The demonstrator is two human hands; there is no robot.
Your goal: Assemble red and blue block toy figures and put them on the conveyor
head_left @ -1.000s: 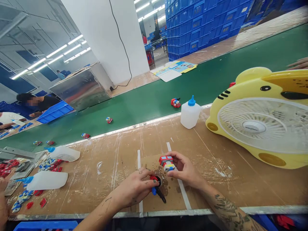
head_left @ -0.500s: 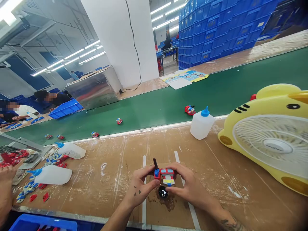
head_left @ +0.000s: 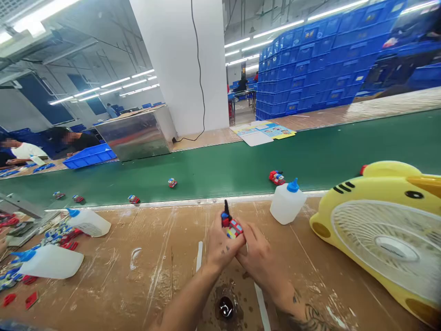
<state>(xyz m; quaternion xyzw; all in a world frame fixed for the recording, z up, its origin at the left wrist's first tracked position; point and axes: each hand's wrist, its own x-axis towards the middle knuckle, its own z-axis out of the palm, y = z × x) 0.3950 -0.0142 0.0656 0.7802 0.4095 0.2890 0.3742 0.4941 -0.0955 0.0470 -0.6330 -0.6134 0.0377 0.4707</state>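
My left hand (head_left: 222,246) and my right hand (head_left: 257,250) are together over the bench, both closed around a small red, blue and yellow toy vehicle (head_left: 234,228). A black stick-like part (head_left: 226,207) rises from its left end. My fingers hide the toy's lower side. Below my wrists, a dark round cup-like thing (head_left: 226,308) with a bright glint sits among wet brown stains, between two white tape strips (head_left: 262,307).
Behind my hands runs a green conveyor belt (head_left: 213,170) carrying several toy vehicles (head_left: 133,199). A white bottle with a blue cap (head_left: 287,203) and a yellow fan (head_left: 382,230) stand at right. Two bottles (head_left: 51,262) lie at left beside loose parts. Blue crates (head_left: 310,69) are stacked beyond.
My hands have moved up and away from the dark round thing, towards the belt, and closed together. The toy's red part and the part with the black stick now sit tilted in both hands.
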